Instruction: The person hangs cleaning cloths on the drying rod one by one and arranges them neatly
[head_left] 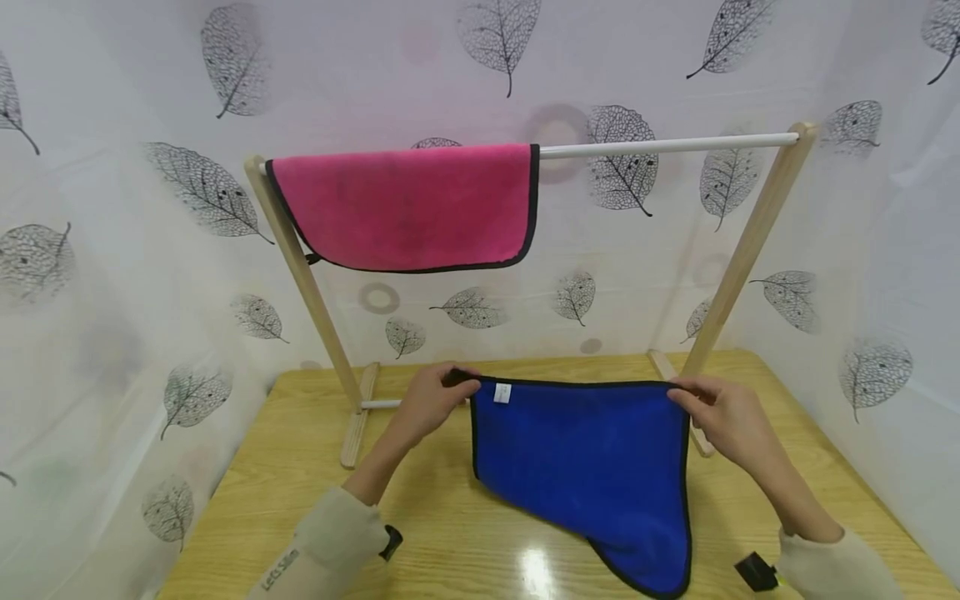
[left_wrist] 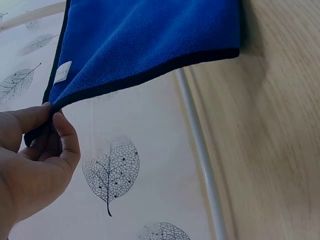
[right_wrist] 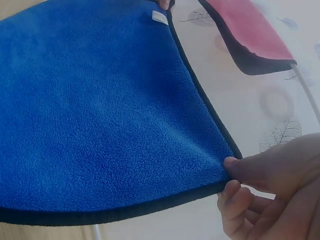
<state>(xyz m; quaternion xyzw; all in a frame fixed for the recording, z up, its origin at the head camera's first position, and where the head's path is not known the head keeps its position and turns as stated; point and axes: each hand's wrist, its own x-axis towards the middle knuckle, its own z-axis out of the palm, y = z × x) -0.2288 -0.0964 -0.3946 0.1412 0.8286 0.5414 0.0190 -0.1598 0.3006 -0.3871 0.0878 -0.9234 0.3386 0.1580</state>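
Note:
A blue towel (head_left: pixel 577 467) with black edging and a small white tag (head_left: pixel 502 392) hangs spread between both hands above the table. My left hand (head_left: pixel 435 400) pinches its upper left corner, beside the tag; the left wrist view shows thumb and fingers of that hand (left_wrist: pixel 40 155) on the black edge. The upper right corner is pinched by my right hand (head_left: pixel 723 417), also seen close up in the right wrist view (right_wrist: pixel 270 190). The towel's lower right part droops toward the tabletop. A pink towel (head_left: pixel 405 208) with black edging lies folded over the left half of a white rail (head_left: pixel 667 147).
The rail sits on two wooden uprights (head_left: pixel 750 250) with feet on the wooden table (head_left: pixel 262 483). A lower white bar (head_left: pixel 382 404) runs between the feet, partly behind the blue towel. A pale curtain (head_left: pixel 480 325) with leaf prints surrounds the table's back and sides.

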